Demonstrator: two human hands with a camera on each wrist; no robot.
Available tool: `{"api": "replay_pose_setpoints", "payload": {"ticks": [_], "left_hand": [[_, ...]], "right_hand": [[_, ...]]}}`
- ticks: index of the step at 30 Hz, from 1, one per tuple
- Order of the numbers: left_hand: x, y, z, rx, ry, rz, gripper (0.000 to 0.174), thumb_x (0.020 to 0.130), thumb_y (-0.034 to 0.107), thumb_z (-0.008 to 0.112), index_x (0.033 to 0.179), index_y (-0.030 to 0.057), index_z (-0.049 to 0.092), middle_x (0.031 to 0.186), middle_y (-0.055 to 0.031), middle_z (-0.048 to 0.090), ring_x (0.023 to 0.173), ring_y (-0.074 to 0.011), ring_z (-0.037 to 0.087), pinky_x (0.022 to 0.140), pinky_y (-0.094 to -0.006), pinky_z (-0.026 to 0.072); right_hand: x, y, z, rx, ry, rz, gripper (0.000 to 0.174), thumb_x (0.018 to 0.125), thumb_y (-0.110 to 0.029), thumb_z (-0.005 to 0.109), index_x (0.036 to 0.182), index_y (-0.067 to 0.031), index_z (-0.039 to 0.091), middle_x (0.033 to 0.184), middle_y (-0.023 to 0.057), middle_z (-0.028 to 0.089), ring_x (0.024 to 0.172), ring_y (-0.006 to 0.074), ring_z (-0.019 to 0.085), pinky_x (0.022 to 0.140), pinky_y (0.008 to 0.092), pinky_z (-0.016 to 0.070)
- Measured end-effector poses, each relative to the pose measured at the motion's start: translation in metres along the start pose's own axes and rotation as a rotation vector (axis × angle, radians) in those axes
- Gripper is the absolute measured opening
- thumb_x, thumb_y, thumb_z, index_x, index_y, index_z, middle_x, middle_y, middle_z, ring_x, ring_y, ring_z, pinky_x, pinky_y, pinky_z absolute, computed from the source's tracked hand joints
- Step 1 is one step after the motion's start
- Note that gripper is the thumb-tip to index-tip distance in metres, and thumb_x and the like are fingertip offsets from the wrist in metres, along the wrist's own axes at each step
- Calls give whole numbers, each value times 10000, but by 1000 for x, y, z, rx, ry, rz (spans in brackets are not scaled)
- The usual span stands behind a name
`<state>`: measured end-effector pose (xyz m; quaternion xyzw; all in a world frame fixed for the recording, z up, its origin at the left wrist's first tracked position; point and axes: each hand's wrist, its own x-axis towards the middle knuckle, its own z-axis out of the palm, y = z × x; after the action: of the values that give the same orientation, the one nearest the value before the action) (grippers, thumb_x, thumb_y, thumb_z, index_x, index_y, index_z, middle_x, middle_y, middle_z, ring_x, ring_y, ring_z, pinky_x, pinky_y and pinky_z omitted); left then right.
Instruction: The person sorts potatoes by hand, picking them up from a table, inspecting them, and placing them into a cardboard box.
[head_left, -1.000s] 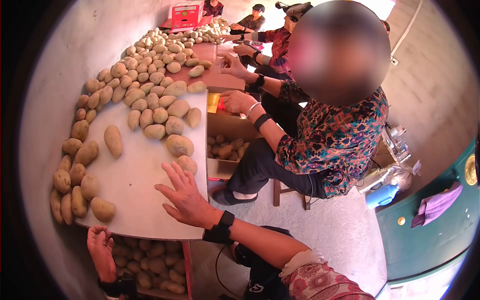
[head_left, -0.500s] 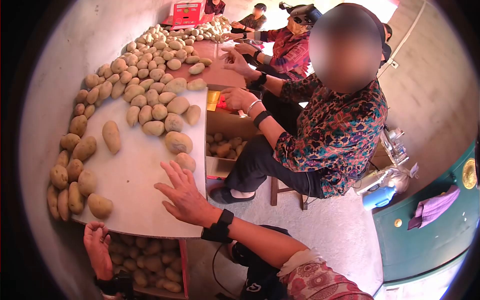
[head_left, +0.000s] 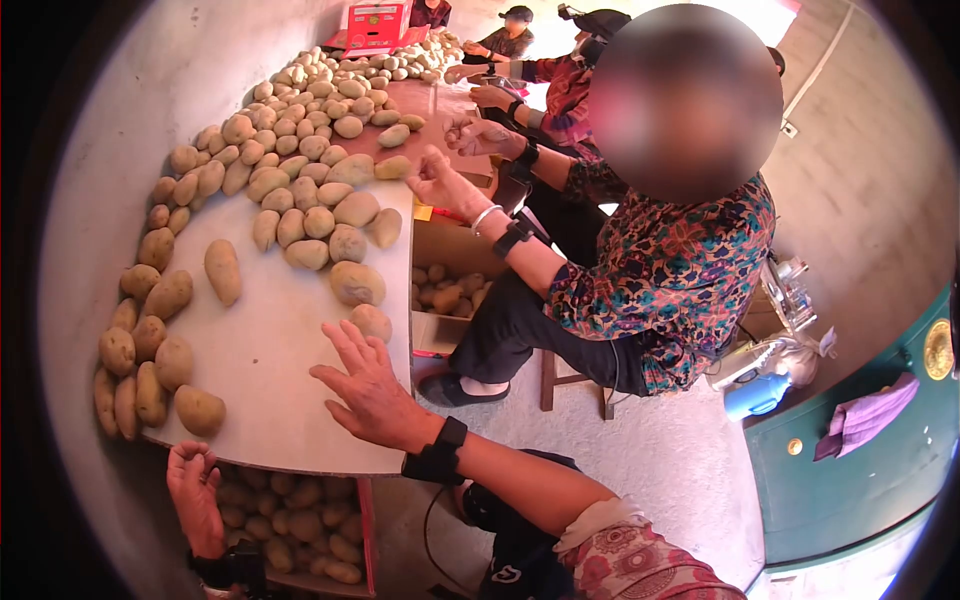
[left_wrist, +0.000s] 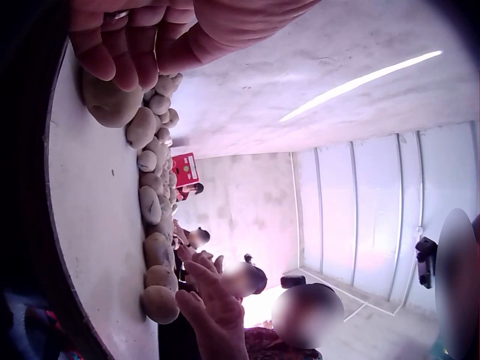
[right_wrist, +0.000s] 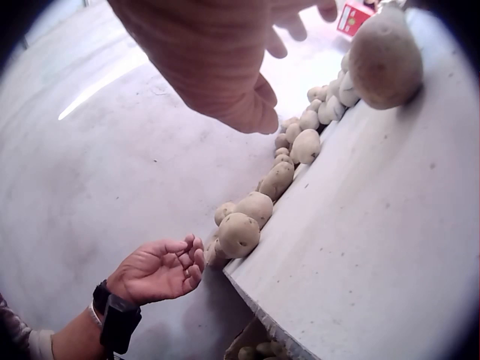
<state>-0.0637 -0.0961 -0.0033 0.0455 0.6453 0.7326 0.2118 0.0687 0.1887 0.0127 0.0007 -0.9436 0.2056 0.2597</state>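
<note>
Clock centred on right hand (head_left: 375, 400). That hand hung over white tabletop (head_left: 270, 350), fingers spread, holding nothing; nearest potato (head_left: 373, 321) sat just beside fingertips at twelve, heap (head_left: 285, 130) at eleven. Left hand (head_left: 197, 505) hung off tabletop edge at eight, fingers loosely bent, empty. Likely sorting, pick not yet made; next probably called for fingers closing round potato.

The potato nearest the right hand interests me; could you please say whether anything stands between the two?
Nothing visible does: in the right wrist view, an open gap separates the right hand from that potato.
</note>
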Motion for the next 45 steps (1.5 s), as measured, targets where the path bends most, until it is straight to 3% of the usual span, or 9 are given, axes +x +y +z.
{"api": "replay_pose_setpoints", "payload": {"ticks": [10,12,31,40,45], "left_hand": [[-3,4,8,-5,17,26,118,866,115,485,975,143,521,944,49,532,846,-50,510,770,-219,386],[-4,6,6,-52,6,10,111,868,100,521,975,128,526,938,35,551,824,-55,524,734,-209,407],[-2,-6,0,-75,-13,13,157,857,114,542,1011,140,524,975,38,568,858,-65,542,767,-217,406],[-1,-6,-3,-61,12,26,133,869,110,521,999,138,523,953,41,558,838,-52,532,749,-205,398],[-4,-3,0,-64,28,28,127,868,102,517,990,140,521,930,42,551,812,-54,520,741,-210,393]], "right_hand": [[-1,2,0,-1,13,-3,408,722,-121,663,1113,-90,551,1399,230,271,1308,432,244,1009,519,249],[0,-1,3,40,35,-5,364,708,-97,645,1057,-48,554,1379,258,277,1305,444,238,996,543,242],[-4,-14,8,-10,23,-18,357,721,-124,647,1065,-78,562,1384,233,301,1310,418,266,991,517,258],[-4,-38,28,45,25,-90,355,701,-107,649,1041,-55,561,1372,260,311,1299,413,293,966,519,288],[-18,-65,56,239,-8,-212,333,680,-77,648,996,-40,548,1360,279,319,1270,429,334,945,522,323]]}}
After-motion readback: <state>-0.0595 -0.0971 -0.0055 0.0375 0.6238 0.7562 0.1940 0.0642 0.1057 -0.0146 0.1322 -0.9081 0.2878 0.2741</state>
